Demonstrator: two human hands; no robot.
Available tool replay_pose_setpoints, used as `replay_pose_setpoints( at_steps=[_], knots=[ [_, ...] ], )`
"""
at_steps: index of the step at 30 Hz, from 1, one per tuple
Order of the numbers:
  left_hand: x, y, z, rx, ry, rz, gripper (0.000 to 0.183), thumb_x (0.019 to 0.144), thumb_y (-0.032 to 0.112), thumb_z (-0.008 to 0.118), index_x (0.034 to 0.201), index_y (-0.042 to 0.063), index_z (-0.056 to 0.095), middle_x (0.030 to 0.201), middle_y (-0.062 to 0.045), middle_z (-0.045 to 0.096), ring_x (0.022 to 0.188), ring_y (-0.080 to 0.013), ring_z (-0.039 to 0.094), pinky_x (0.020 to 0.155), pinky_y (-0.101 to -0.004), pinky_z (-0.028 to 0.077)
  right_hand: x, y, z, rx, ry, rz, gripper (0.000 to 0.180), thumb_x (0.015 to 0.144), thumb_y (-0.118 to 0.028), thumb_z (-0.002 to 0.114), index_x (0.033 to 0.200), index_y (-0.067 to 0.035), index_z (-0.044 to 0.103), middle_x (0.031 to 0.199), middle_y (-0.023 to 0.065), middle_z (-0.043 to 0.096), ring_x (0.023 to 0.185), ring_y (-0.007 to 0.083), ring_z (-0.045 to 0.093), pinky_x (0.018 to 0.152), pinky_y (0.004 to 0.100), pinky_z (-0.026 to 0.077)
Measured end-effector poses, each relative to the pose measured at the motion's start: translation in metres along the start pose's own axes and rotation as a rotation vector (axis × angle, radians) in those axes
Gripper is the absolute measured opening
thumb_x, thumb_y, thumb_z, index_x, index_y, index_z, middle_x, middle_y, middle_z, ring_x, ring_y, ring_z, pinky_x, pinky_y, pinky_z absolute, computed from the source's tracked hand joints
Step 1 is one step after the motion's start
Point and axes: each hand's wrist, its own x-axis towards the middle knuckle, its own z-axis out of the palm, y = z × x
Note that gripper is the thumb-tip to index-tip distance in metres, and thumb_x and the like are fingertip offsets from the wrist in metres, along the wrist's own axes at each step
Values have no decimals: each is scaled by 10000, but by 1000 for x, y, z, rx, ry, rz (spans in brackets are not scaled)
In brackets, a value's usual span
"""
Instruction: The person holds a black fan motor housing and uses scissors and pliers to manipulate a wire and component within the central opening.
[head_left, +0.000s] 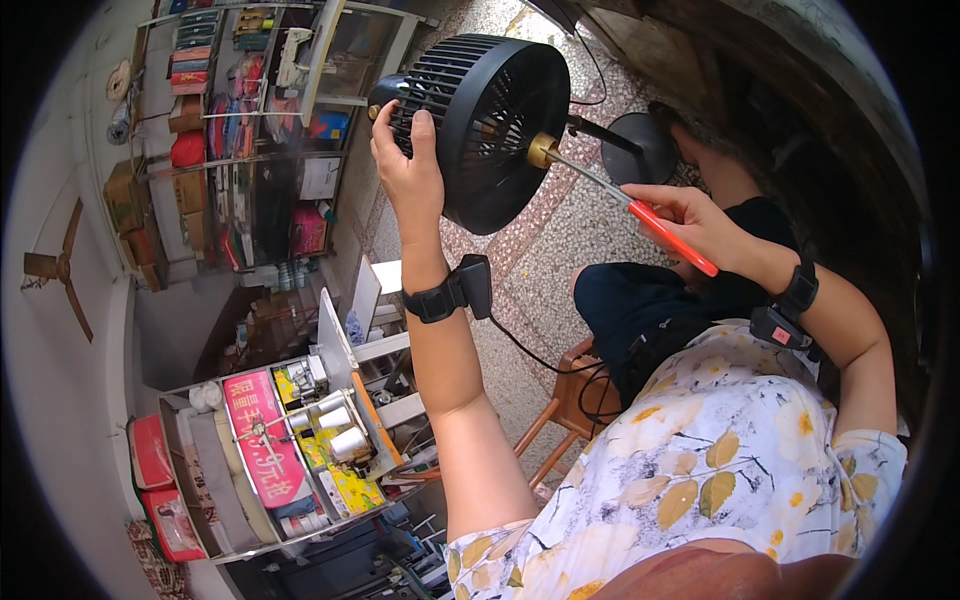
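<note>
A black pedestal fan head with a slatted housing is tilted in front of me. My left hand grips the rear of its housing, fingers and thumb on the slats. A gold-coloured round hub stands out from the centre of the fan's face. My right hand holds a screwdriver by its red handle. The metal shaft reaches to the hub; whether its tip sits in a slot is too small to tell. A thin black pole joins a round black base on the floor.
A brown wooden stool is by my legs, with a black cable over it. Sewing machine equipment with white thread cones stands at lower left. Loaded shelves line the upper left. Speckled floor lies below the fan.
</note>
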Motion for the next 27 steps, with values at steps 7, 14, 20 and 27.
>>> replay_pose_setpoints(
  at_steps=[7, 14, 20, 27],
  knots=[
    [-1, 9, 4, 50, -2, -3, 531, 937, 406, 580, 1270, -4, 527, 1163, -150, 594, 1053, -208, 555, 955, -322, 410, 8, -12, 3, -17, 6, 3, 464, 948, -103, 591, 1380, 16, 469, 1007, 27, 637, 897, 48, 575, 813, 199, 475],
    [-3, 7, 2, 7, 0, 14, 616, 885, 502, 587, 1271, 26, 526, 1150, -212, 545, 1086, -348, 538, 974, -416, 388, 11, -10, 4, -93, 33, 10, 455, 949, -115, 592, 1368, 24, 481, 974, 29, 639, 853, 52, 569, 764, 196, 474],
    [-3, 12, 2, 8, -1, 15, 596, 886, 478, 594, 1268, 25, 526, 1151, -215, 544, 1077, -349, 541, 963, -416, 397, 17, 5, 3, -169, 82, -118, 443, 939, -106, 601, 1353, 11, 498, 935, 23, 632, 763, 46, 542, 676, 203, 458],
    [-12, 26, 10, 26, 6, 104, 591, 870, 459, 617, 1266, 28, 526, 1150, -212, 550, 1066, -346, 547, 942, -417, 409, 27, -24, 17, -511, 204, -280, 432, 915, -126, 600, 1309, 35, 524, 887, 100, 642, 765, 85, 564, 697, 241, 483]
  ],
)
